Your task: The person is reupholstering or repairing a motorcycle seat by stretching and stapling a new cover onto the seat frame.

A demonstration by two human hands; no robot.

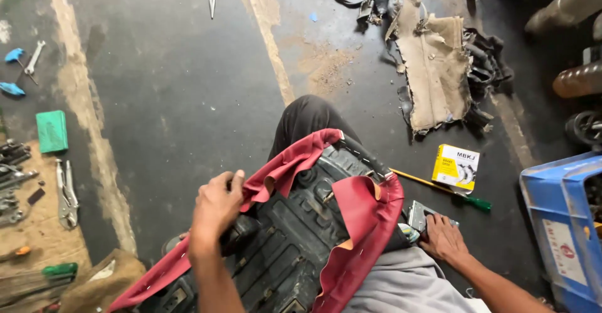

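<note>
An upturned black plastic seat base lies across my lap, with a dark red cover folded over its edges. My left hand grips the red cover's edge on the seat's left side. My right hand rests on the floor to the right, fingers on a small grey metal tool beside the seat. A screwdriver with a yellow shaft and green handle lies just beyond it.
A small yellow and white box sits to the right, a blue plastic crate at the right edge. Torn old seat foam and black scraps lie ahead. Pliers, wrenches and a green box lie at the left.
</note>
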